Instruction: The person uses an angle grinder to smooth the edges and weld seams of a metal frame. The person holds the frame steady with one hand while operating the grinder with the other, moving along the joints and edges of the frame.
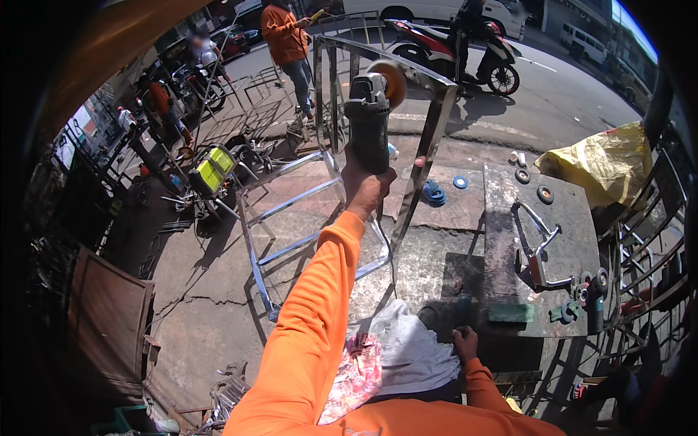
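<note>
My left arm, in an orange sleeve, is stretched forward, and my left hand [366,187] is closed around the body of a dark angle grinder [368,120]. Its orange-brown disc [390,81] is up beside the top bar of a shiny square-tube metal frame [434,123]; whether they touch cannot be told. Ladder-like rungs [289,207] of bright tube extend lower left of the grinder. My right hand [465,343] is low, with curled fingers, beside a grey cloth [414,345] over my lap; anything in it cannot be made out. A red-and-white patterned cloth [356,374] lies alongside.
To the right, a worn board [502,240] bears a bent tube piece [538,261], discs and another grinder [596,301]. Blue rolls [434,193] lie on the pavement. A yellow-green machine [212,171] stands left. Ahead are a person in orange [283,36] and a motorbike [454,54].
</note>
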